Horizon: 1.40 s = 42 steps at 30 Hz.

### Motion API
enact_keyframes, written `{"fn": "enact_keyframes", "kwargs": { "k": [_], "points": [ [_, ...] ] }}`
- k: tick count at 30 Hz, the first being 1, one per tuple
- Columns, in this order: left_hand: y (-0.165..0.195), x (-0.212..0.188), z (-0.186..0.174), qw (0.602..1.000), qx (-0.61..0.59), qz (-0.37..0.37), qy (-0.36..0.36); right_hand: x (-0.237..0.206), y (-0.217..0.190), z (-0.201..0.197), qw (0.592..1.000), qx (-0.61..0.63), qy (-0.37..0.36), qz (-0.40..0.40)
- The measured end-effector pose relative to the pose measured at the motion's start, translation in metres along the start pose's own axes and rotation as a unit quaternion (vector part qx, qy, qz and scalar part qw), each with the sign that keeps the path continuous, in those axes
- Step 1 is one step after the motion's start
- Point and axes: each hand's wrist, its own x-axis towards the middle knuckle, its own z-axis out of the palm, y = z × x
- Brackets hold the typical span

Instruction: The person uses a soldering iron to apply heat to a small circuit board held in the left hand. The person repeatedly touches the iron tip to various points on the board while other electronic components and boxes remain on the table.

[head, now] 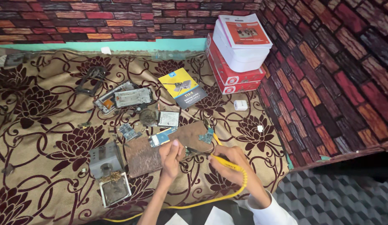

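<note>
Brick-patterned walls enclose a floral brown cloth (39,125) that serves as your work surface. Your right hand (233,164) is closed around a yellow soldering iron (225,161), fingers together on the grip, its yellow cord (227,196) looping back under your wrist; the tip reaches up and away from the grip toward a small circuit board (206,136). Your left hand (171,158) has its fingers pressed together down on a brown wooden board (160,150), just left of the iron; whether it pinches a part there cannot be told. The circuit board is small, bluish-green, irregular in outline, lying flat at the wooden board's far right corner, just beyond the iron's tip. Judgement: keep the left hand weighting the wood so nothing skates, bring the tip in shallow, and keep the cord slack off the parts. Farther from the grip lie a second blue circuit board (161,137), a phone frame (133,97), a yellow-and-black booklet (182,87) and stacked red-and-white boxes (238,54); left of the left hand stands a grey metal stand (104,160)
</note>
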Motion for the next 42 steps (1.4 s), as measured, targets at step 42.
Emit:
{"fn": "enact_keyframes", "kwargs": {
  "k": [42],
  "points": [
    [0.015,-0.006,0.007,1.000,0.015,-0.004,0.000,-0.004,-0.031,-0.011,0.996,0.056,-0.058,0.030]
  ]
}}
